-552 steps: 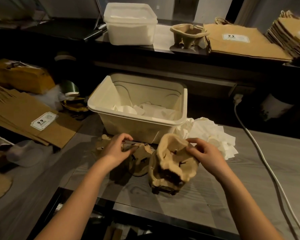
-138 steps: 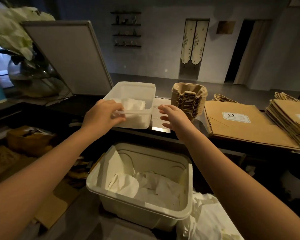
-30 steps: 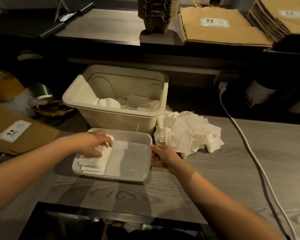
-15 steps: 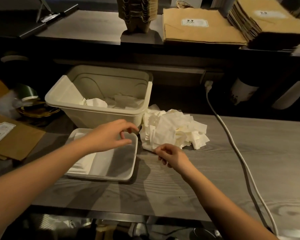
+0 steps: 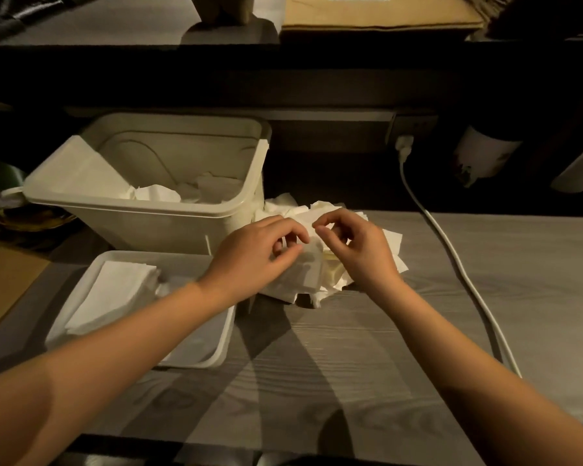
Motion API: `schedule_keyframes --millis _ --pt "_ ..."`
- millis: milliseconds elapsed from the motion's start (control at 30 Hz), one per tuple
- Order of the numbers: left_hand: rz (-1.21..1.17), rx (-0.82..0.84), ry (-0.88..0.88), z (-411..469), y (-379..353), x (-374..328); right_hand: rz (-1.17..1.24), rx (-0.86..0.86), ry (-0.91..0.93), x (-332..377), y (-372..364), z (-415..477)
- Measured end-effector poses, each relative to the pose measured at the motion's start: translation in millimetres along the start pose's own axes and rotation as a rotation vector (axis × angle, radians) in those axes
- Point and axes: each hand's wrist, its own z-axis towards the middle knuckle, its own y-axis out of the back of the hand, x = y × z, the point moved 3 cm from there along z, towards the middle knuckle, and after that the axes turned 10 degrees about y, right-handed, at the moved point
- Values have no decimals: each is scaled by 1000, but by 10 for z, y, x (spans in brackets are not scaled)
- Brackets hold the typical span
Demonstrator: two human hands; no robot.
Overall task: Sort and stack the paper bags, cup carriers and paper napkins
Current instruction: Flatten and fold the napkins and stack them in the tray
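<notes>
Both bare forearms reach forward from the lower corners and come close together. The left hand (image 5: pixel 260 253) is palm down with its fingers curled. The right hand (image 5: pixel 357 250) is just beside it, with thumb and forefinger bent toward each other.

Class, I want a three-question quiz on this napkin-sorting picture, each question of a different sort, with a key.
1. True or false: the neat stack of napkins lies in the shallow tray.
2. Multiple choice: both hands work at A) the deep tub, B) the loose napkin pile, C) the white cable.
3. Fill in: the loose napkin pile lies on the counter, to the ___ of the shallow tray.

Key: 1 true. 2 B: the left hand and the right hand both rest on it. 3 right.
</notes>
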Motion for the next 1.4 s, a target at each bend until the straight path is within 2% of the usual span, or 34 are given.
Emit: schedule_keyframes --millis 500,800,1100,1233,1400 --pt "-101 -124 -107 245 -241 104 -83 10 289 -416 45 258" --pt "-117 -168 -170 230 -195 42 -162 8 350 -470 11 222" --pt "-63 -274 -277 37 -31 -93 -303 -56 408 -206 120 9" --pt "-48 -323 -294 -157 33 -166 -502 -89 420 -67 126 -205" --pt "69 -250 -212 -392 68 -124 -696 -49 358 47 120 -427"
